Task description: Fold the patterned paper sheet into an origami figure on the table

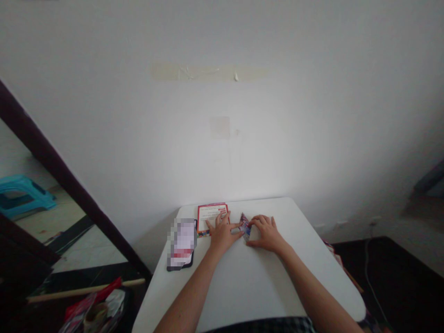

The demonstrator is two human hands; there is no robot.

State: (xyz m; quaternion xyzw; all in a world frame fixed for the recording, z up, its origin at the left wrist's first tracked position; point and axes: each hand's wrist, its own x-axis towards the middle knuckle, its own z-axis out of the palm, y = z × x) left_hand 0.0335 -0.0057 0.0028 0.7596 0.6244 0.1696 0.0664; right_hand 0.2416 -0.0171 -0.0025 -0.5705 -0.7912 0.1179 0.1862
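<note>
A small piece of folded patterned paper (pixel 245 226), purple and dark with a pointed top, is on the white table between my two hands. My left hand (pixel 222 233) has thumb and index finger at the paper's left edge, while its other fingers spread over a red-bordered printed booklet (pixel 204 213). From the other side, my right hand (pixel 266 233) curls its fingers and thumb around the paper's right edge. Part of the paper is hidden by my fingertips.
The white table (pixel 249 286) stands against a pale wall. A phone (pixel 182 243), partly pixelated, lies to the left of the booklet. At far left, a dark-framed mirror (pixel 69 185) leans, with a blue stool (pixel 26 194) visible in it. A bin (pixel 120 305) holds rubbish below.
</note>
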